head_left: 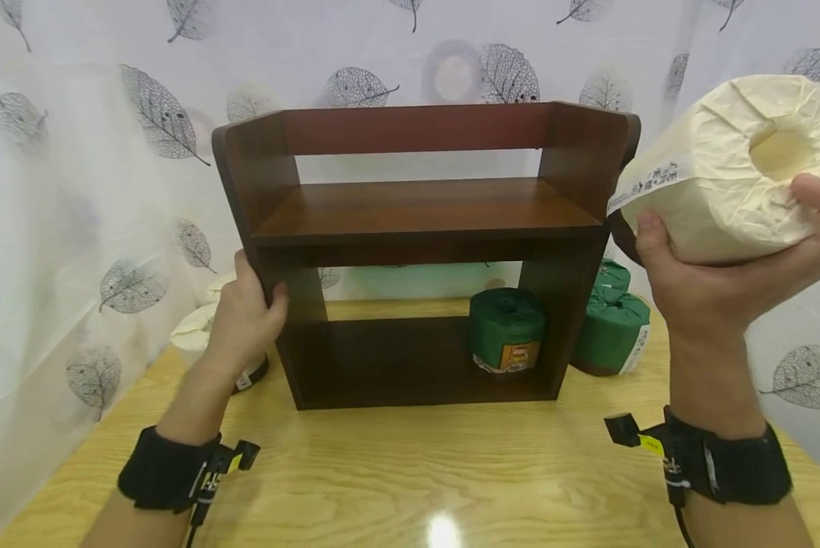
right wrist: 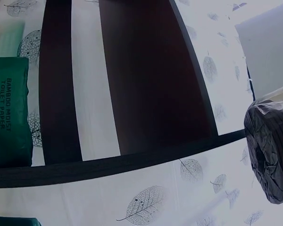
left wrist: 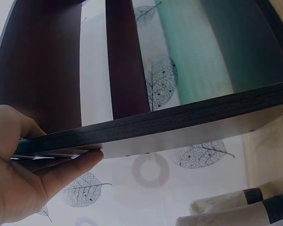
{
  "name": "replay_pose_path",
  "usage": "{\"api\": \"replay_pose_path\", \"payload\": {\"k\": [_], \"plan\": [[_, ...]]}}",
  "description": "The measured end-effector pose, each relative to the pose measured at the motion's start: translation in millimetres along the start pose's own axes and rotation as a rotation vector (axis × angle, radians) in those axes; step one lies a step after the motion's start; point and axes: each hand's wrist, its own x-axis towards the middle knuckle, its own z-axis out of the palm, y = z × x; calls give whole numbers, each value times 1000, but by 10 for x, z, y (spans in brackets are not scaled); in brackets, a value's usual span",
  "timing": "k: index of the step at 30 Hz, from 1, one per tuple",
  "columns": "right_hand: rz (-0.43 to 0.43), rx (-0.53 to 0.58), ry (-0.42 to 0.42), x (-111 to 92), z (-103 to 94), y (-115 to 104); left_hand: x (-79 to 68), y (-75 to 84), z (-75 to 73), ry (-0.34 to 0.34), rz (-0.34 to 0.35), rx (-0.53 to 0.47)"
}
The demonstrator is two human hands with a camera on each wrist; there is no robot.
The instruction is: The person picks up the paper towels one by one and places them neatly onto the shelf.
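A dark brown wooden shelf stands on the table. My left hand grips the edge of its left side panel; the left wrist view shows that panel between thumb and fingers. Up at the right, my right hand holds a cream-wrapped toilet roll, tilted, beside the shelf's upper right corner. Its dark wrapped end shows in the right wrist view. On the lower board, near the right panel, sits a green-wrapped toilet roll.
More green rolls stand on the table right of the shelf. Cream rolls with dark bases stand to its left, partly hidden by my left arm. A white leaf-patterned curtain hangs behind.
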Motion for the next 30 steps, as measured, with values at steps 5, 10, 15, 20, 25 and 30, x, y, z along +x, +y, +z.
{"api": "replay_pose_path", "payload": {"k": [5, 10, 15, 20, 25, 30], "plan": [[-72, 48, 21, -28, 78, -47, -6, -1, 8, -7, -22, 5], [-174, 81, 36, -56, 152, -113, 2, 4, 35, -20, -6, 0], [-229, 155, 66, -96, 221, -212, 36, 14, 13, -15, 8, 5], [-238, 185, 76, -131, 264, -260, 69, 15, -15, -11, 0, 11], [-266, 176, 90, -208, 280, -241, 28, -16, -6, -14, -23, 21], [-279, 183, 91, -231, 300, -278, -11, -41, 21, -11, -27, 20]]}}
